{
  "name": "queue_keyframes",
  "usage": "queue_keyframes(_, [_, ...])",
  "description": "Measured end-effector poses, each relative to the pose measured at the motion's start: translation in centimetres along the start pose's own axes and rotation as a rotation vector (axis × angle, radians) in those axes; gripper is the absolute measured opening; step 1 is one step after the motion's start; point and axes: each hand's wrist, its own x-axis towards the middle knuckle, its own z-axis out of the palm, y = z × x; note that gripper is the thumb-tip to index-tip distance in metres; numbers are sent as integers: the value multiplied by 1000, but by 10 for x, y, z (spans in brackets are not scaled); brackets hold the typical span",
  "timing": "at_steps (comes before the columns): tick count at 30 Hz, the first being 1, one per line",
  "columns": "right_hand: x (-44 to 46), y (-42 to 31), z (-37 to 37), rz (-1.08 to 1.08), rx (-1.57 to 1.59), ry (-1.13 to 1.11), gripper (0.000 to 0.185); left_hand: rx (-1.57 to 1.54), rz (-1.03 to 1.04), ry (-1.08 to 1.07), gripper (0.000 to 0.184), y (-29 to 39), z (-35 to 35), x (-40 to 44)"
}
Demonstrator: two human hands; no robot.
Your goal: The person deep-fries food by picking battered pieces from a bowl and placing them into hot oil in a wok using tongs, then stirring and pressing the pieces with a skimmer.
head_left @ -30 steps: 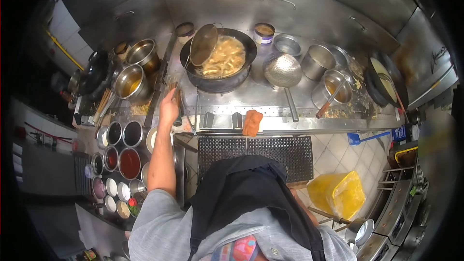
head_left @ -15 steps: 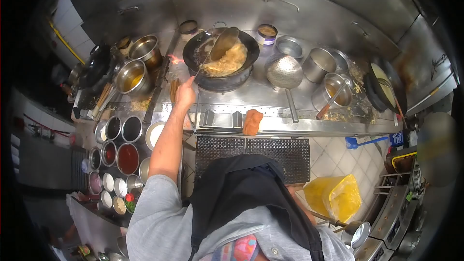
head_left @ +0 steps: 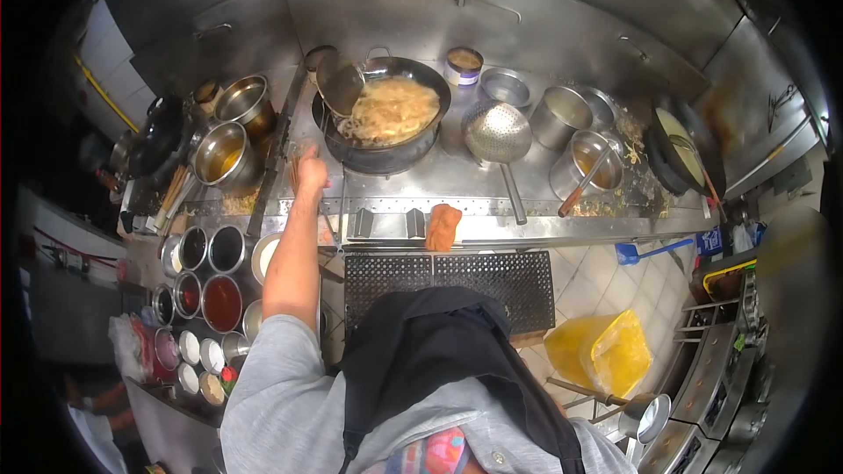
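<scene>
Over the left rim of a dark wok [head_left: 445, 101] is a large round strainer [head_left: 341, 83], tilted. Its handle runs down to my left hand [head_left: 309, 173], whose fingers are closed round it, partly blurred. Pale golden food [head_left: 395, 110] lies in bubbling oil in the wok. Near my left hand, bamboo sticks show only in part. My right hand is hidden behind my apron and body.
Right of the wok lie a perforated scoop [head_left: 497, 133], metal pots [head_left: 562, 116] and a second wok [head_left: 660, 162]. An orange cloth [head_left: 443, 226] hangs at the stove's front edge. Sauce containers [head_left: 221, 303] stand left of my arm. A yellow bin bag [head_left: 601, 351] is behind right.
The strainer has moved left from above the food to the wok's left rim. My left hand has gone left and slightly down in the picture. The whole view has shifted slightly.
</scene>
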Motion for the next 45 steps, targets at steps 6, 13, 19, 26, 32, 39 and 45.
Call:
queue_keyframes(6, [-3,-74,-99,80,-70,157,37,-491,-301,-297,65,-24,19,6])
queue_keyframes(13, [9,-125,-155,810,836,96,37,-728,-375,-394,62,-29,17,0])
queue_keyframes(19, [19,-90,-114,543,421,74,37,-816,-371,-341,64,-31,-8,-20])
queue_keyframes(26, [24,-46,-72,317,182,-90,39,-352,-135,-227,56,-20,-37,-49])
queue_keyframes(32, [25,-54,-90,255,54,-111,41,284,364,-14,42,-41,-47,-38])
queue_keyframes(39, [33,-85,-110,691,648,88,37,496,689,185,45,-30,-35,-43])
queue_keyframes(45, [29,-54,-75,181,-29,33,39,724,547,182,51,-30,-2,-19])
